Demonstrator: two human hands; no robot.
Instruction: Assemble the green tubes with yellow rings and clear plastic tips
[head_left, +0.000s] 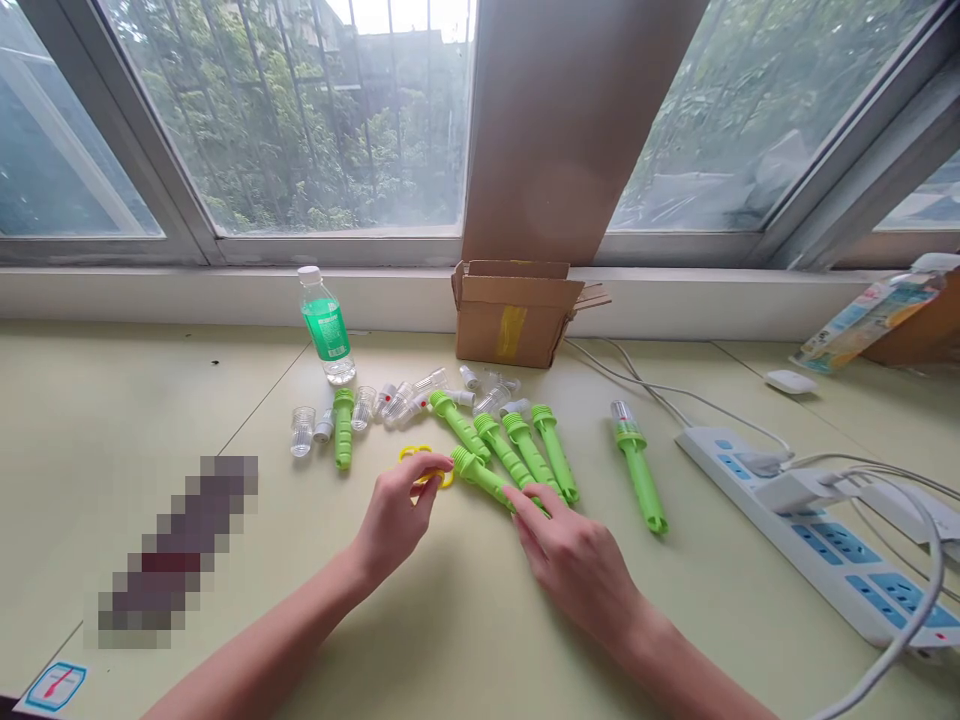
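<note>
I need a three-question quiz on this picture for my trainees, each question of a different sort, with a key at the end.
1. Which hand is nearest the yellow rings?
2. True or false: the green-labelled bottle lies on its side.
3. What sits on the far end of the green tube nearest the power strip?
A) a yellow ring
B) a clear cap
C) nothing

Key:
1. The left hand.
2. False; the green-labelled bottle stands upright.
3. B, a clear cap.
</note>
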